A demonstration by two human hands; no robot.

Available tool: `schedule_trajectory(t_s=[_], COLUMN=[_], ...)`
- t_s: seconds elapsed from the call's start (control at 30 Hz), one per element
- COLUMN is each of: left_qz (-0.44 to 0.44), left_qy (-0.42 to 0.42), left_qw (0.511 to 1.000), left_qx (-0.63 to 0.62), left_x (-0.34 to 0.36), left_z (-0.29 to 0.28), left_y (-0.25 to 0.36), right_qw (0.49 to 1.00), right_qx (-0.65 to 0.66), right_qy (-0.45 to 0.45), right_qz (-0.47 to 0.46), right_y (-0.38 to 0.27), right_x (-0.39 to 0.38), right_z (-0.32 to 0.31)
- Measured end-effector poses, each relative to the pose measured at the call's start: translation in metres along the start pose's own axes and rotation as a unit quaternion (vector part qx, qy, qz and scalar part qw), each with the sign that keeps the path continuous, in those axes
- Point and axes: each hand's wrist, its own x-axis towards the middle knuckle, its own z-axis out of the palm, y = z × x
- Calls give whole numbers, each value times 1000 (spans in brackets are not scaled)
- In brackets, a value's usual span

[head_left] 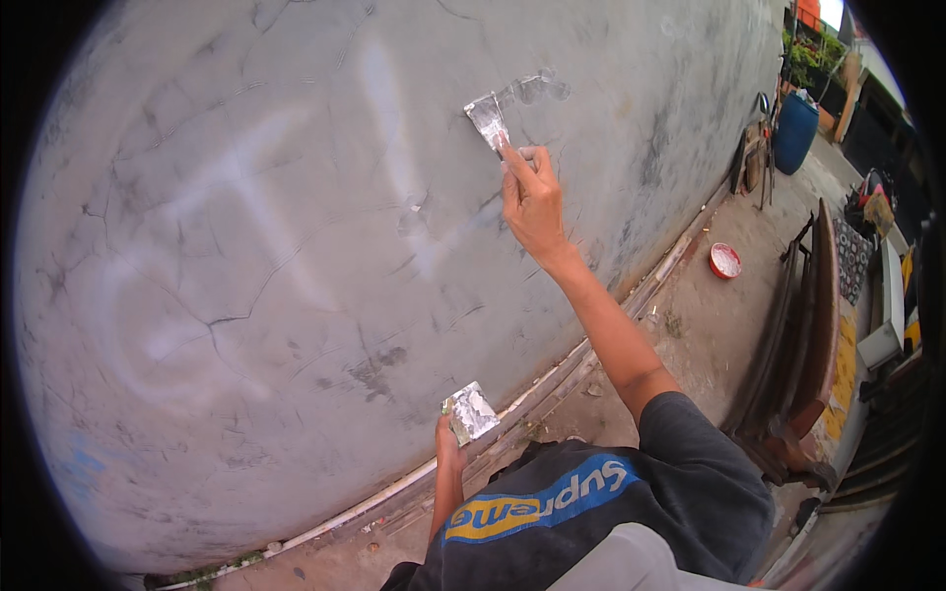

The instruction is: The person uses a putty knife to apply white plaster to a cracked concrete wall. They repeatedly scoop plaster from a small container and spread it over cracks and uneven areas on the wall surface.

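Note:
My right hand [535,205] is closed around a putty knife [487,118], its wide blade smeared with grey-white paste and held up at the cracked grey wall [281,59]. Just right of the blade, damp-looking patches [537,89] mark the wall along a crack. Lower down, my left hand [448,438] grips a small square plate [476,387] coated with white paste, close to the wall's foot. Its fingers are partly hidden behind the plate. Pale sprayed strokes [261,222] and branching cracks spread across the wall at left.
A red tub [714,264] of white paste sits on the ground to the right. Beyond it lies a long brown wooden bench [823,325]. A blue barrel [796,133] and a leaning chair frame [764,148] stand by the wall's far end. A pipe-like ledge [581,360] follows the wall's base.

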Motion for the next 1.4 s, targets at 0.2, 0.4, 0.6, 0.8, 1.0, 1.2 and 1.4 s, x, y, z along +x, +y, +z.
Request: schedule_trajectory(t_s=[0.2, 0.4, 0.6, 0.8, 1.0, 1.2, 1.4], left_qz=[10, 34, 4, -2, -2, -12, -40], left_qy=[-34, -34, -38, -57, -70, -56, -47], left_qw=[999, 999, 999, 998, 997, 998, 998], left_qx=[23, 0, 19, 30, 17, -12, -18], left_x=[1, -21, -7, -6, 1, -14, -16], left_z=[-3, 10, 13, 6, 1, 14, 16], left_y=[-2, 9, 15, 5, 3, 8, 10], right_qw=[997, 976, 974, 937, 974, 947, 979], right_qx=[-26, -105, -165, -204, -141, -176, -100], right_qy=[-29, -170, -152, -271, -155, -258, -152], right_qz=[65, 89, 46, 88, 82, 76, 95], right_y=[5, -67, -68, -60, -57, -52, -83], right_x=[-34, 43, 57, 27, 48, 29, 23], right_z=[-10, -107, -77, -82, -79, -83, -49])
